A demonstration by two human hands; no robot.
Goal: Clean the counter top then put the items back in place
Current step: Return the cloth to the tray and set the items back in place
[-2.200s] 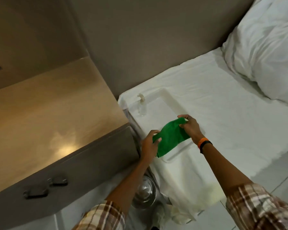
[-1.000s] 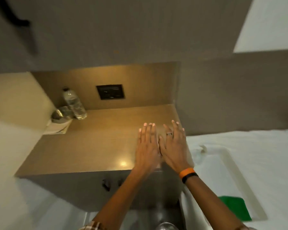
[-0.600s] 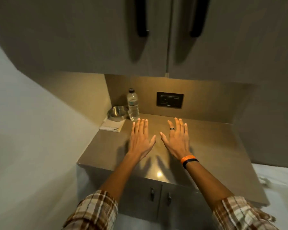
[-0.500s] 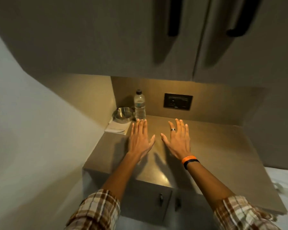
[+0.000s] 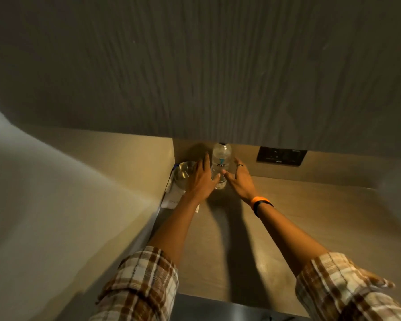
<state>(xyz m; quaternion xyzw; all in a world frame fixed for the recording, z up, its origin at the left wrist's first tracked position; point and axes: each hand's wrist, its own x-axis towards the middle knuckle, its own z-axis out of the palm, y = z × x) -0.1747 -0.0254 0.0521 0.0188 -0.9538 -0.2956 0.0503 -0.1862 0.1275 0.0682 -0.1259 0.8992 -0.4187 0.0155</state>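
A clear water bottle (image 5: 220, 166) stood upright at the back left corner of the counter top (image 5: 299, 218), close under the overhanging cabinet (image 5: 206, 66) and just short of the back wall. Both hands had reached in around it. The left hand (image 5: 199, 179) lay at the bottle's nine o'clock side, palm down, fingers (image 5: 205, 161) stretched forward and held loosely together, the thumb angled in toward the bottle's lower part at about seven o'clock and seeming to touch it. The right hand (image 5: 240, 179) lay at the three o'clock side, fingers slightly spread and pointing forward, a ring on one of them, its thumb coming in at about five o'clock near the base. The bottle thus sat between the two thumbs and the two sets of fingers; neither hand was closed around it, and whether the right thumb actually pressed on the plastic could not be told.

At the bottle's nine o'clock, partly under the left hand, was a metal bowl (image 5: 183, 173), resting on a white folded paper (image 5: 173, 195) against the left wall. At two o'clock from the bottle a dark socket plate (image 5: 281, 156) was set in the back wall. An orange and black wristband (image 5: 261, 203) circled the right wrist, and plaid sleeves (image 5: 139, 286) were rolled up both forearms.
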